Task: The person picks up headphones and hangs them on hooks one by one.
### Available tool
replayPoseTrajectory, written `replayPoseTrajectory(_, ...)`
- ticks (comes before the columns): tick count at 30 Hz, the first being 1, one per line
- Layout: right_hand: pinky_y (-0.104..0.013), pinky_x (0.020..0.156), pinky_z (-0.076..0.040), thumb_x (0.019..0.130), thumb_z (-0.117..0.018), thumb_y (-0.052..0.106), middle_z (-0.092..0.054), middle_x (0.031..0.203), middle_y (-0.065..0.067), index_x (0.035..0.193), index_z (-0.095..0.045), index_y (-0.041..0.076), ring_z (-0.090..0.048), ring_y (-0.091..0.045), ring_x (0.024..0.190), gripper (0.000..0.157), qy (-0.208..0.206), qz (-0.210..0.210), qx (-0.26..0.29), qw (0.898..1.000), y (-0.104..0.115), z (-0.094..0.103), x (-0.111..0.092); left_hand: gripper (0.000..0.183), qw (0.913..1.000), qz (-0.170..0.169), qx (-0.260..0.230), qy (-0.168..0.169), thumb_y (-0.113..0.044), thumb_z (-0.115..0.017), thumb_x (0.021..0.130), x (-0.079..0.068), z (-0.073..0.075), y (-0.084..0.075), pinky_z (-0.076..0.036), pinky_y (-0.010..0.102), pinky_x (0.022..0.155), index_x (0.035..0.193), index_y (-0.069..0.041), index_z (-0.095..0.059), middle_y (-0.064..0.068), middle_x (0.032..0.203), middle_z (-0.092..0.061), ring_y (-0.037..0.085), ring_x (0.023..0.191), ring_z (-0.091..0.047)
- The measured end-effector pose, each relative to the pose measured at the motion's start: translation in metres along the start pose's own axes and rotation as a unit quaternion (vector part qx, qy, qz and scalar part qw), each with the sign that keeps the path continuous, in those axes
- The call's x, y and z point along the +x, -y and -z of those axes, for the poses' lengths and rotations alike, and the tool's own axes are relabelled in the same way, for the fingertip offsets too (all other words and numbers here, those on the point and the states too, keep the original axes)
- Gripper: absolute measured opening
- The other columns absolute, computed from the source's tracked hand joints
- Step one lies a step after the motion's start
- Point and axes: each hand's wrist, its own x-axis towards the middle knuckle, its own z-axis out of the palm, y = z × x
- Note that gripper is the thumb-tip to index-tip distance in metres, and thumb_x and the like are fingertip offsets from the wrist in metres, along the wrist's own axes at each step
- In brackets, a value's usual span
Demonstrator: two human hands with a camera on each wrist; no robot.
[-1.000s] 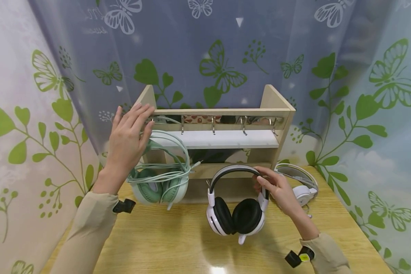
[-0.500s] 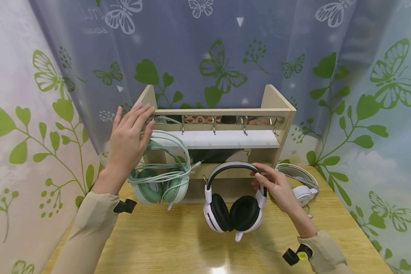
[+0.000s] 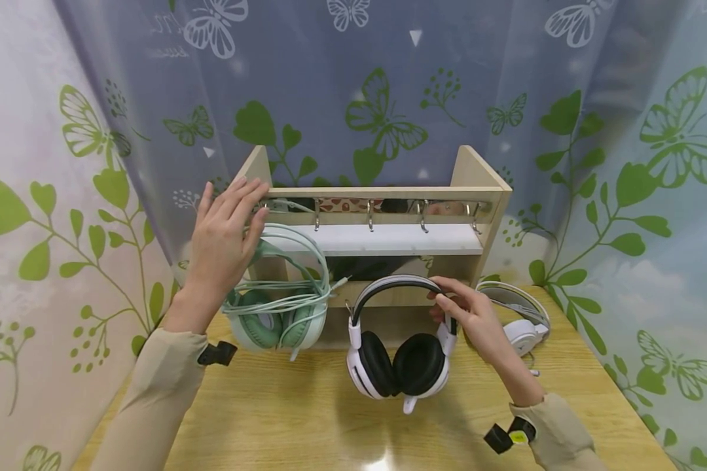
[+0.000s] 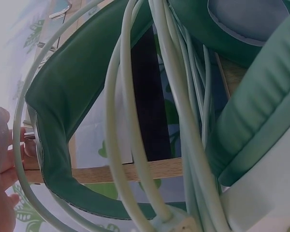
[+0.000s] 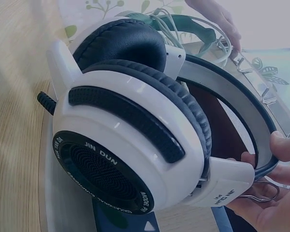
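Note:
My right hand [image 3: 477, 320] grips the headband of a white headset with black ear pads [image 3: 421, 363], thumb and fingers on its right side. The headset is held up in front of the wooden shelf rack [image 3: 389, 192], its ear cups downward. In the right wrist view, the white outer ear cup [image 5: 130, 104] fills the middle. My left hand [image 3: 220, 242] rests with extended fingers on the rack's upper left end. Just below it, a mint-green headset [image 3: 312, 324] hangs at the rack's left end, its cable wound in loops across it.
Several metal hooks [image 3: 370, 216] line the rack's front rail. Another white headset [image 3: 524, 333] lies on the wooden table [image 3: 271, 418], right of the rack. A butterfly-patterned curtain [image 3: 306, 78] surrounds the table.
My right hand has lifted the white headset slightly and shifted it a little left. My left hand has stayed at the rack's left end.

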Motion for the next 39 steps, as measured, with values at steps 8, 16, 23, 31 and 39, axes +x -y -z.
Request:
replayPoseTrajectory(8,-0.029,0.075,-0.061,0.105,-0.056,0.013,-0.069,0.101,0.008,0.135,-0.060,-0.002,-0.070,-0.016,0.082,0.034,-0.001,0.009,0.009,1.000,0.005,-0.001,0.002,0.040,1.0000,0.000,-0.001,0.001,-0.022,-0.058,0.104,0.000,-0.001,0.000,-0.011,0.048,0.127,0.141,-0.007,-0.061,0.012,0.143,-0.059,0.032,0.140,-0.048)
replayPoseTrajectory(16,-0.028,0.074,-0.060,0.105,-0.055,0.012,-0.069,0.101,0.007,0.134,-0.059,-0.005,-0.070,-0.019,0.082,0.034,0.006,0.020,0.019,1.000,0.013,-0.003,0.006,0.040,1.0000,0.001,-0.002,0.001,-0.021,-0.059,0.104,0.000,-0.001,0.000,-0.011,0.048,0.127,0.140,-0.006,-0.061,0.013,0.143,-0.060,0.032,0.139,-0.048)
replayPoseTrajectory(23,-0.029,0.074,-0.060,0.106,-0.054,0.011,-0.069,0.102,0.007,0.135,-0.058,-0.006,-0.069,-0.019,0.083,0.034,0.014,0.023,0.033,0.999,0.019,-0.003,0.009,0.040,1.0000,0.002,-0.001,0.000,-0.022,-0.059,0.104,0.000,-0.001,0.000,-0.011,0.047,0.127,0.141,-0.007,-0.061,0.013,0.143,-0.060,0.032,0.140,-0.048)
replayPoseTrajectory(31,-0.029,0.076,-0.060,0.106,-0.054,0.014,-0.068,0.105,0.005,0.136,-0.059,-0.002,-0.069,-0.023,0.087,0.035,0.013,0.025,0.025,0.999,0.025,-0.002,0.011,0.040,1.0000,0.001,-0.002,0.002,-0.021,-0.059,0.104,-0.001,-0.001,0.000,-0.011,0.047,0.127,0.141,-0.007,-0.061,0.013,0.143,-0.060,0.031,0.140,-0.047)
replayPoseTrajectory(39,-0.032,0.076,-0.061,0.107,-0.053,0.014,-0.068,0.104,0.008,0.136,-0.058,-0.003,-0.070,-0.024,0.088,0.035,0.013,0.034,0.023,0.999,0.031,-0.001,0.014,0.040,1.0000,0.001,-0.001,0.001,-0.021,-0.060,0.104,-0.001,-0.001,0.000,-0.012,0.047,0.127,0.141,-0.006,-0.061,0.013,0.143,-0.059,0.031,0.140,-0.048)
